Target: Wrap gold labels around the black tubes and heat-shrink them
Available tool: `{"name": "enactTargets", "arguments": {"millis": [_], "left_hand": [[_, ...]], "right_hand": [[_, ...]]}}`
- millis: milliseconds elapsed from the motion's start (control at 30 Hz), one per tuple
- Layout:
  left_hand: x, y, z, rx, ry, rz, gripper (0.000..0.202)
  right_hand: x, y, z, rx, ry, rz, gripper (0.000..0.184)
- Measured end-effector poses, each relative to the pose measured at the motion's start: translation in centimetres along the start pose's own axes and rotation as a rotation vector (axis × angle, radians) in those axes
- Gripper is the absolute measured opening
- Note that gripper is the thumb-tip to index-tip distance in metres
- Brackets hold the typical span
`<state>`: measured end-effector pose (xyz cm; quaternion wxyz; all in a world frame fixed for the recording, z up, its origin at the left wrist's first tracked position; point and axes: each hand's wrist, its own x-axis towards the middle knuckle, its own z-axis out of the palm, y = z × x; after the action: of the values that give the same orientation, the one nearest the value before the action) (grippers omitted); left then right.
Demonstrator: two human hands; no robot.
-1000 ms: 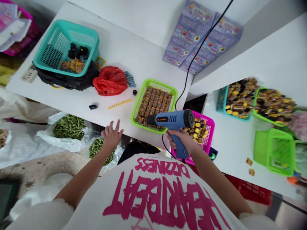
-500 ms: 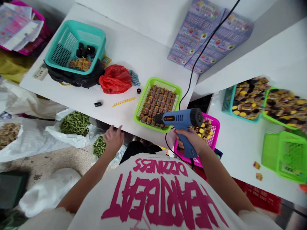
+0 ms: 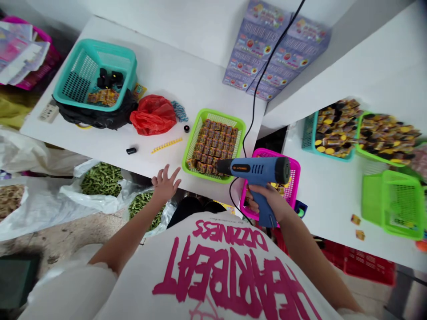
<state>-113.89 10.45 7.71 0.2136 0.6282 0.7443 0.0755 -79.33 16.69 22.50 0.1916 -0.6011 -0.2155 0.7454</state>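
My right hand (image 3: 268, 200) is wrapped round the handle of a blue heat gun (image 3: 256, 171). Its dark nozzle points left, over the near right corner of a lime green basket (image 3: 190, 146). Rows of small wrapped jars (image 3: 213, 144) fill the middle of that basket. My left hand (image 3: 166, 183) is empty with its fingers spread, at the front edge of the white table (image 3: 196, 98), just left of the green basket. A yellow toothed strip (image 3: 167, 145) and a small black piece (image 3: 131, 151) lie on the table beyond it.
A turquoise basket (image 3: 130, 71), a red plastic bag (image 3: 153, 115) and stacked purple boxes (image 3: 256, 53) stand on the table. A pink basket (image 3: 294, 186) sits below the heat gun. The black cord (image 3: 254, 100) hangs across. Bags of green pieces (image 3: 102, 180) lie left.
My left hand has moved right and up to the table edge, its fingers spreading wider. The heat gun stays in my right hand, slightly lower in view. The whole view has shifted a little.
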Motion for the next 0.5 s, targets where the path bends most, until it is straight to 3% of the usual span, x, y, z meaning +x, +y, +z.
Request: {"name": "enactTargets", "arguments": {"millis": [133,267,400,500], "left_hand": [[-2.7,-1.5,-0.6,-0.096,0.182,-0.153,0.054],[-4.5,-2.9,-0.7,-0.112,0.325,-0.222,0.050],[-4.1,-3.3,-0.6,-0.095,0.398,-0.171,0.046],[-2.7,-1.5,0.4,-0.065,0.358,-0.062,0.045]], "right_hand": [[1.8,-0.1,3.0,-0.026,-0.112,0.031,0.022],[4.5,-0.5,5.4,-0.064,-0.132,0.036,0.024],[5.8,-0.8,5.0,-0.124,-0.113,0.018,0.027],[4.5,-0.9,3.1,-0.154,-0.062,-0.009,0.029]]}}
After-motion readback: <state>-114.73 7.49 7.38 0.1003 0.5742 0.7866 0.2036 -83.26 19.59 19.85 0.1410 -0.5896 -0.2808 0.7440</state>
